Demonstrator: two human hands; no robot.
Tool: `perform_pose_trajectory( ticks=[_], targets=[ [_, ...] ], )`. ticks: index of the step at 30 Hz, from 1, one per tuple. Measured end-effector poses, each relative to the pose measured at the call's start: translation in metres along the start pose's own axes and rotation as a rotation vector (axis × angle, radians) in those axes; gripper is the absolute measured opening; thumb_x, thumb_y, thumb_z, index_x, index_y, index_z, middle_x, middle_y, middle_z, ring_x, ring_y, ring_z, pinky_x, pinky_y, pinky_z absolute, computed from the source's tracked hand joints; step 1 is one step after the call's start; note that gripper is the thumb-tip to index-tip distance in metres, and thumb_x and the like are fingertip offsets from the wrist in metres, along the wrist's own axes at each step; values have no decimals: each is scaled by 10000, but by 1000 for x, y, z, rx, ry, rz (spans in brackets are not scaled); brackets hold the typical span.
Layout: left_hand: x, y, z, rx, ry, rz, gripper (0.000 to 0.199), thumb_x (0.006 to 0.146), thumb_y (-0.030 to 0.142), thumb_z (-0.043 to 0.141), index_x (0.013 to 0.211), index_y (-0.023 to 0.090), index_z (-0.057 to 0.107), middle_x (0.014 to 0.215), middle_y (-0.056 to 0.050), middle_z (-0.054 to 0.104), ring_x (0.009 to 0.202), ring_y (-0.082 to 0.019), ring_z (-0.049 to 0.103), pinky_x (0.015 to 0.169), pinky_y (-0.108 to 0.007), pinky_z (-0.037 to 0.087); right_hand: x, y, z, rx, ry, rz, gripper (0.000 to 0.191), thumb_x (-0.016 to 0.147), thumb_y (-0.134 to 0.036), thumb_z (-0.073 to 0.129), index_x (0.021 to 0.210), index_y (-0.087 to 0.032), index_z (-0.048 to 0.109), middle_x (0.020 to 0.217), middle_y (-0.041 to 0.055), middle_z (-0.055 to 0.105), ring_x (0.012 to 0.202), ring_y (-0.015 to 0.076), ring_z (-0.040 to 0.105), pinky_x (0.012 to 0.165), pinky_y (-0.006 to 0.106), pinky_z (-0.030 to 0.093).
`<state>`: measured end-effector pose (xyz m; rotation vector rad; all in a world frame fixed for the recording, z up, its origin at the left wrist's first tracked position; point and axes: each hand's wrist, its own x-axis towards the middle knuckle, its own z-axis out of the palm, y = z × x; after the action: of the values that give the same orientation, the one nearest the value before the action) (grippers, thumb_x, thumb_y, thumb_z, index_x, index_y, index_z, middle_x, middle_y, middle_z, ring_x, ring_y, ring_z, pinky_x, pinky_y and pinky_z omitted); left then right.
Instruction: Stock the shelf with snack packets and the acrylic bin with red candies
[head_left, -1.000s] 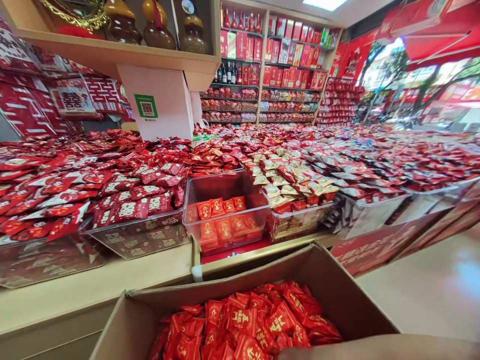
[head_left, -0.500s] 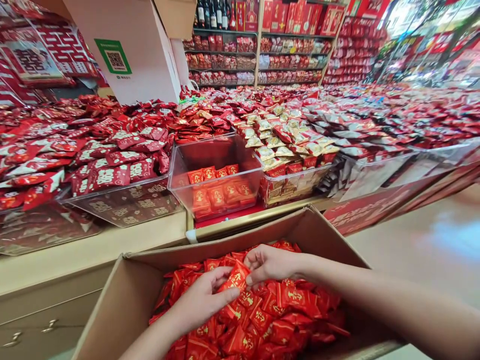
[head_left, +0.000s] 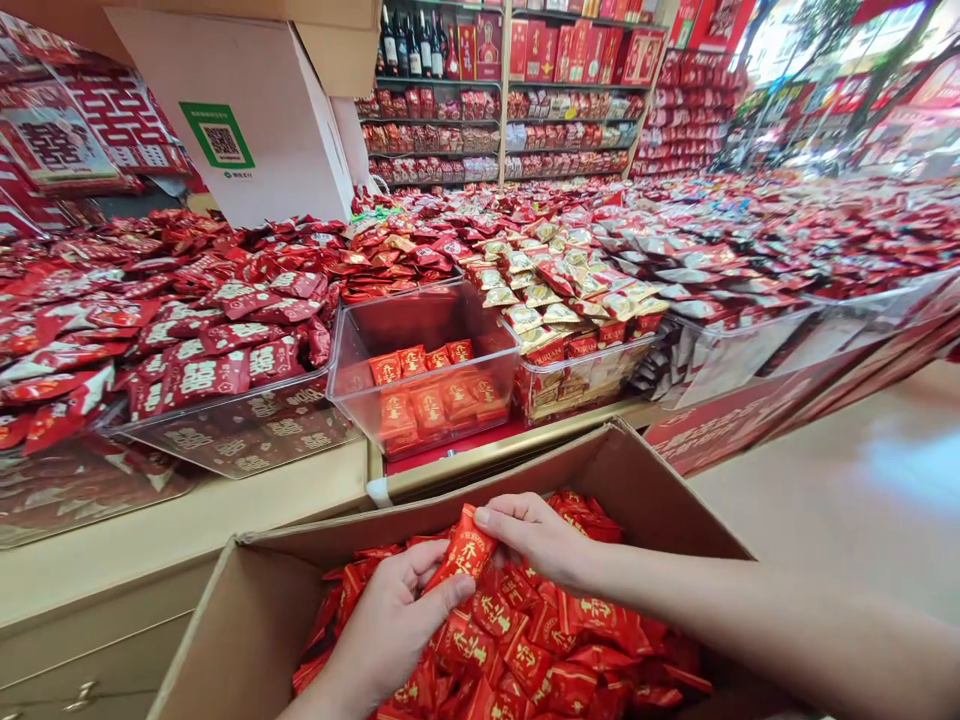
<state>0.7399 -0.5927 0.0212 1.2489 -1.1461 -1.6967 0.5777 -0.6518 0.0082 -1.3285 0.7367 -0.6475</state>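
Note:
Between both hands is a red candy packet [head_left: 466,548] with gold characters, tilted upright above the box. My left hand [head_left: 401,610] grips its lower left part between thumb and fingers. With thumb and fingertips, my right hand [head_left: 529,535] pinches its upper right edge. Beneath them, a cardboard box [head_left: 201,625] holds a loose heap of matching red packets [head_left: 517,655]. Just beyond the box, a clear plastic bin [head_left: 420,402] contains several like packets standing in neat rows.
Bins of dark red packets [head_left: 202,375] lie to the left, and gold-and-white packets [head_left: 555,290] to the right. A tall white carton [head_left: 240,110] with a QR code stands behind. Shelves with bottles [head_left: 426,50] are at the back. A drawer handle [head_left: 80,696] shows lower left.
The red packet has been turned more upright, with its gold lettering now facing me. My right hand's grip has shifted to its top edge. The view has moved slightly.

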Motion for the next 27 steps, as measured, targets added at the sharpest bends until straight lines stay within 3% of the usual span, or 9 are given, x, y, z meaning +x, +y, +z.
perform_pose_trajectory(
  ticks=[4, 6, 8, 10, 13, 16, 19, 24, 27],
  targets=[
    [-8, 4, -1, -404, -65, -213, 444, 773, 491, 463, 1097, 203, 558, 945, -79, 664, 737, -185, 638, 659, -280, 462, -3, -12, -2, -16, -38, -162, 352, 782, -430, 511, 692, -101, 598, 602, -3, 508, 518, 62, 455, 504, 193, 367],
    [-10, 5, 1, -544, -61, -269, 392, 783, 443, 483, 1067, 189, 573, 874, -77, 671, 657, -143, 630, 627, -253, 462, -4, -15, -3, 41, -51, -187, 296, 753, -397, 562, 747, -107, 623, 682, 13, 537, 558, 71, 487, 537, 208, 397],
    [-10, 6, 5, -573, 37, -221, 274, 753, 302, 577, 999, 185, 604, 837, -52, 675, 634, -100, 610, 627, -215, 461, -3, -16, -2, 218, -6, -124, 268, 710, -355, 620, 857, -131, 619, 760, 24, 568, 599, 83, 515, 571, 226, 424],
    [-8, 6, 11, -550, 148, -128, 280, 717, 226, 623, 994, 196, 605, 882, -39, 676, 716, -107, 615, 690, -223, 469, -3, -14, 0, 461, 59, -4, 340, 682, -346, 645, 964, -168, 575, 823, 30, 587, 645, 102, 543, 598, 258, 448],
    [-2, 5, 15, -414, 268, -16, 331, 663, 234, 672, 983, 176, 611, 941, -52, 678, 859, -161, 612, 817, -282, 453, -2, -11, 2, 591, 39, 120, 339, 685, -406, 630, 888, -141, 572, 774, 37, 595, 634, 110, 553, 586, 274, 456],
    [2, 1, 9, -240, 267, 8, 374, 588, 236, 724, 940, 154, 627, 933, -62, 687, 903, -202, 605, 867, -324, 437, -1, -6, 2, 421, 61, 122, 330, 648, -410, 664, 679, -94, 573, 583, 16, 575, 518, 75, 515, 524, 209, 404],
    [3, -1, 2, -153, 195, 10, 379, 579, 234, 730, 934, 153, 625, 929, -65, 688, 896, -210, 608, 855, -335, 447, 1, -3, 0, 283, 103, 98, 346, 643, -425, 659, 626, -88, 578, 529, 6, 568, 472, 55, 485, 504, 189, 369],
    [0, -1, 5, -135, 23, -44, 375, 597, 331, 711, 925, 166, 632, 969, -81, 673, 873, -228, 610, 713, -318, 493, 5, -6, -7, -16, 37, 47, 368, 687, -467, 595, 645, -101, 585, 528, -6, 535, 471, 65, 458, 490, 203, 370],
    [1, -9, 8, -207, 29, -110, 385, 582, 393, 711, 872, 151, 639, 813, -69, 691, 705, -192, 632, 595, -272, 474, 0, -12, -7, -378, 145, -146, 273, 757, -385, 539, 800, -121, 594, 688, 30, 566, 603, 104, 491, 574, 238, 409]
  ],
)
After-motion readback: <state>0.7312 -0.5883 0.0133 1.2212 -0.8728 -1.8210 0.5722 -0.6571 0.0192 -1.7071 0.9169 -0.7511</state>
